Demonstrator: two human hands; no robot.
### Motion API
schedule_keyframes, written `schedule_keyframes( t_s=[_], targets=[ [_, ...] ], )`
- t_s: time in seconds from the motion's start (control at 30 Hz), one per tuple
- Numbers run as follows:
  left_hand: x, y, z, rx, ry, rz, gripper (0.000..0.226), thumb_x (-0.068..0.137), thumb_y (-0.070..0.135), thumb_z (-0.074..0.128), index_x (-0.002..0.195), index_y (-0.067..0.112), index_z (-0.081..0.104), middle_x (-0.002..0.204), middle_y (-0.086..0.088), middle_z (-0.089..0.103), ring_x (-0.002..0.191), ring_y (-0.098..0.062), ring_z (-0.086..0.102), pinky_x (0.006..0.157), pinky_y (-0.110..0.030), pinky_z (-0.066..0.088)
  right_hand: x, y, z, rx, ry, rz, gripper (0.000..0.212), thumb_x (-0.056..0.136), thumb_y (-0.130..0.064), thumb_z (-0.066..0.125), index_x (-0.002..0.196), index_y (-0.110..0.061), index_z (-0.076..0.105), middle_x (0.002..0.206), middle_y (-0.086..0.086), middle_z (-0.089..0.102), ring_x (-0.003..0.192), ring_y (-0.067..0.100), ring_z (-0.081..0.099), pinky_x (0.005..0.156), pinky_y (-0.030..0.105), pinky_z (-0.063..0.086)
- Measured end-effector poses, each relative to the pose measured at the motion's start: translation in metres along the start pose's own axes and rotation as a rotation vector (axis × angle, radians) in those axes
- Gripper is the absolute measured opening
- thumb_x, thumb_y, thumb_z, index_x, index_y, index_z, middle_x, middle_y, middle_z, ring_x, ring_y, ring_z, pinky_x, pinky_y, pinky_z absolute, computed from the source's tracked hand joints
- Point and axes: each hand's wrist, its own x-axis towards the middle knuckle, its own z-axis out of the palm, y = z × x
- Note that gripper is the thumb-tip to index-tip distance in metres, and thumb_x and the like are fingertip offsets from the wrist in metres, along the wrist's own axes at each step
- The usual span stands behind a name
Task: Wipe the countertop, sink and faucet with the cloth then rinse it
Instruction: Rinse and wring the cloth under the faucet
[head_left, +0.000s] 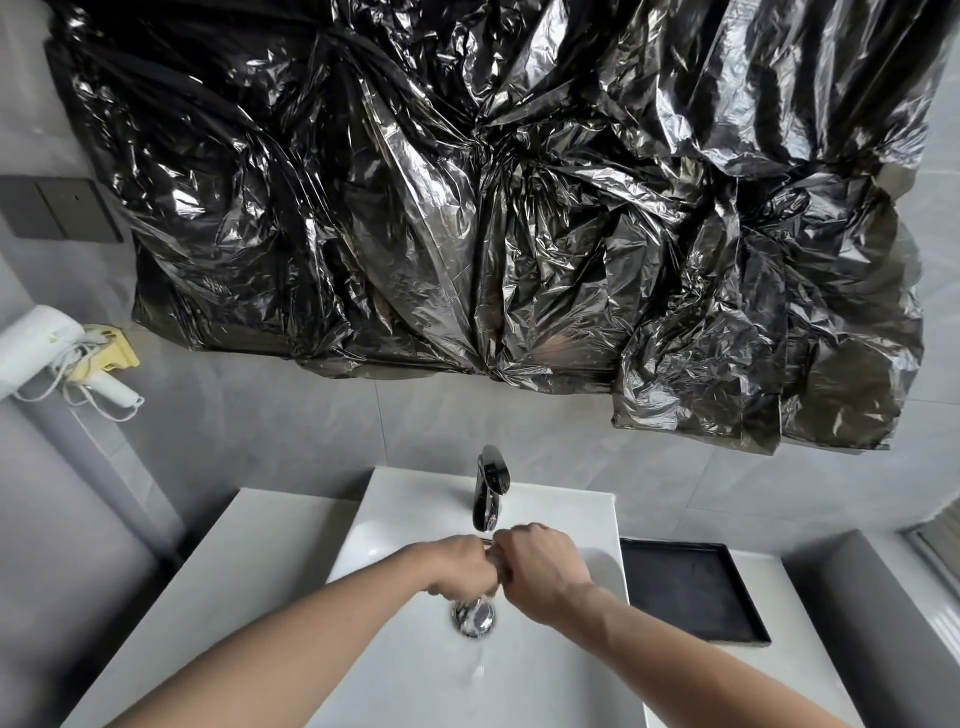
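Both hands meet over the white sink (395, 525), just under the spout of the dark chrome faucet (491, 488). My left hand (460, 566) and my right hand (543, 569) are curled tight round a small bunched cloth (497, 564), of which only a grey sliver shows between the knuckles. Water drips from the cloth onto the chrome drain (474, 618) directly below. The white countertop (249, 582) runs along both sides of the basin.
A black tray (691, 592) lies on the counter right of the sink. A white hair dryer (47, 343) hangs on the left wall. Crinkled black plastic sheeting (493, 208) covers the wall above the faucet.
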Motion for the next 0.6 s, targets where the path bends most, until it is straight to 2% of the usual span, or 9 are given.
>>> schedule_keyframes(
  t_s=[0.07, 0.13, 0.2, 0.27, 0.3, 0.37, 0.4, 0.5, 0.6],
  targets=[
    [0.002, -0.001, 0.002, -0.092, 0.093, -0.003, 0.019, 0.087, 0.03, 0.049, 0.082, 0.017, 0.063, 0.088, -0.007, 0.064, 0.083, -0.029, 0.057, 0.069, -0.035, 0.046, 0.001, 0.004, 0.004, 0.096, 0.029, -0.001, 0.017, 0.088, -0.017, 0.049, 0.101, -0.015, 0.061, 0.11, 0.009, 0.067, 0.108, 0.033, 0.061, 0.079, 0.039, 0.044],
    [0.004, -0.004, 0.003, -0.19, 0.216, -0.002, 0.029, 0.079, 0.037, 0.052, 0.098, 0.019, 0.065, 0.1, -0.003, 0.07, 0.094, -0.028, 0.065, 0.076, -0.035, 0.052, 0.001, 0.006, 0.003, 0.211, 0.062, 0.013, 0.029, 0.084, -0.016, 0.054, 0.113, -0.018, 0.054, 0.111, 0.006, 0.066, 0.103, 0.033, 0.063, 0.076, 0.036, 0.042],
    [0.001, -0.006, 0.002, -0.31, 0.331, 0.018, 0.037, 0.078, 0.034, 0.058, 0.113, 0.022, 0.054, 0.108, 0.0, 0.067, 0.1, -0.025, 0.063, 0.076, -0.034, 0.05, 0.0, 0.01, 0.002, 0.303, 0.081, 0.051, 0.044, 0.081, -0.023, 0.06, 0.123, -0.028, 0.048, 0.106, 0.001, 0.071, 0.093, 0.034, 0.066, 0.071, 0.037, 0.045],
    [-0.006, -0.01, 0.001, -0.353, 0.446, 0.093, 0.045, 0.08, 0.024, 0.058, 0.121, 0.027, 0.043, 0.109, 0.005, 0.061, 0.098, -0.021, 0.06, 0.079, -0.034, 0.048, -0.001, 0.014, -0.004, 0.371, 0.073, 0.085, 0.043, 0.078, -0.035, 0.062, 0.12, -0.036, 0.053, 0.095, -0.004, 0.074, 0.084, 0.029, 0.066, 0.071, 0.037, 0.052],
    [-0.011, -0.012, 0.002, -0.334, 0.505, 0.155, 0.05, 0.08, 0.019, 0.058, 0.125, 0.03, 0.039, 0.111, 0.008, 0.058, 0.095, -0.018, 0.058, 0.083, -0.034, 0.049, 0.0, 0.017, -0.006, 0.418, 0.058, 0.108, 0.034, 0.076, -0.039, 0.064, 0.109, -0.035, 0.058, 0.086, -0.005, 0.073, 0.077, 0.024, 0.064, 0.069, 0.036, 0.053],
    [-0.026, -0.016, 0.007, -0.211, 0.646, 0.309, 0.061, 0.082, 0.015, 0.058, 0.134, 0.036, 0.034, 0.125, 0.014, 0.05, 0.095, -0.01, 0.052, 0.09, -0.03, 0.048, 0.0, 0.022, -0.016, 0.547, -0.008, 0.14, 0.018, 0.076, -0.036, 0.075, 0.078, -0.03, 0.058, 0.066, -0.009, 0.06, 0.06, 0.013, 0.051, 0.062, 0.031, 0.046],
    [-0.032, -0.019, 0.011, -0.107, 0.718, 0.394, 0.065, 0.084, 0.014, 0.057, 0.139, 0.036, 0.032, 0.135, 0.016, 0.044, 0.104, -0.007, 0.05, 0.093, -0.026, 0.046, 0.0, 0.022, -0.022, 0.646, -0.065, 0.159, 0.027, 0.077, -0.03, 0.079, 0.068, -0.029, 0.053, 0.059, -0.01, 0.052, 0.055, 0.011, 0.043, 0.057, 0.029, 0.039],
    [-0.036, -0.032, 0.022, 0.277, 0.808, 0.612, 0.079, 0.083, 0.012, 0.055, 0.154, 0.031, 0.026, 0.162, 0.014, 0.028, 0.139, -0.009, 0.037, 0.111, -0.024, 0.038, -0.004, 0.021, -0.036, 0.924, -0.316, 0.237, 0.033, 0.079, -0.023, 0.081, 0.065, -0.026, 0.051, 0.057, -0.01, 0.041, 0.052, 0.012, 0.034, 0.047, 0.024, 0.028],
    [-0.03, -0.04, 0.029, 0.427, 0.782, 0.633, 0.088, 0.085, 0.023, 0.06, 0.161, 0.028, 0.017, 0.163, 0.01, 0.03, 0.144, -0.013, 0.038, 0.114, -0.027, 0.039, -0.007, 0.014, -0.044, 1.024, -0.588, 0.257, 0.041, 0.079, -0.021, 0.08, 0.063, -0.027, 0.043, 0.056, -0.008, 0.035, 0.047, 0.011, 0.029, 0.043, 0.024, 0.019]
  ],
)
